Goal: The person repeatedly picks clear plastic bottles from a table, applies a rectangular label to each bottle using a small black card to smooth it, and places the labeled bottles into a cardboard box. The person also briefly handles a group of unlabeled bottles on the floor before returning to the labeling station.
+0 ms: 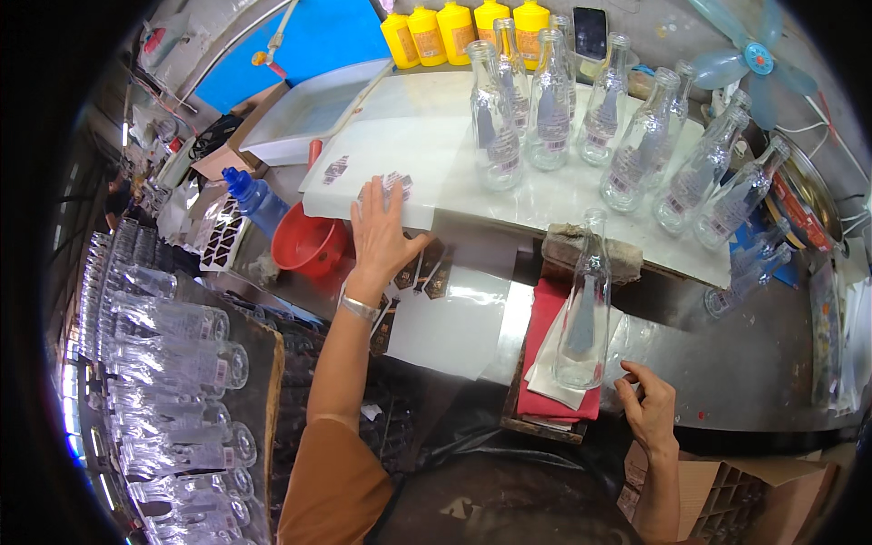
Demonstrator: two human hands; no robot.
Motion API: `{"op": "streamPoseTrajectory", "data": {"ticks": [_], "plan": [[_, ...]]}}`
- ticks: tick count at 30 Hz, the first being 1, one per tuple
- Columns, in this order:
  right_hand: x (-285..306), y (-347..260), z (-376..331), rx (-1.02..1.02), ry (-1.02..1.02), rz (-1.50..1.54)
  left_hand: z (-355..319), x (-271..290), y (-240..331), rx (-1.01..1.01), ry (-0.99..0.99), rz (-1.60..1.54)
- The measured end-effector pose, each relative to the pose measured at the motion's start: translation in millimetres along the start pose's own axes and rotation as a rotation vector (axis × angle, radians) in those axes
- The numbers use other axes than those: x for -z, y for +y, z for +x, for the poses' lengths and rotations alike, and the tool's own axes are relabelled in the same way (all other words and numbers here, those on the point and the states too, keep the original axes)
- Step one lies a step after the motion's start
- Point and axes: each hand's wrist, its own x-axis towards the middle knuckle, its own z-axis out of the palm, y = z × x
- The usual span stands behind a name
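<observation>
Glass bottle point(583, 331) rests beside loosely curled, seemingly empty right fingers point(640, 374); left fingers point(376, 207) spread over paper point(334, 198).

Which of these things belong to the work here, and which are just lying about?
Apparently in use:
printed patch at the left hand
clear bottle near the right hand
folded red cloth beneath that bottle

Probably just lying about:
dark phone
blue fan
yellow bottles
</observation>
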Motion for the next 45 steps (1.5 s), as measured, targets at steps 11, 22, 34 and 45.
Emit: {"op": "streamPoseTrajectory", "data": {"ticks": [11, 22, 34, 45], "plan": [[-9, 5, -2, 0.044, 0.005, -0.017, 9, 10, 4, 0.016, -0.083, 0.018], [-9, -4, -11, -0.033, -0.023, 0.12, -9, -12, 7, -0.166, 0.329, -0.226], [-34, -26, 2, 0.196, 0.054, -0.25, -59, 61, 107, 0.072, -0.232, -1.303], [-33, -40, 6, 0.22, 0.068, -0.191, -135, 80, 196, -0.582, -0.167, -0.601]]}}
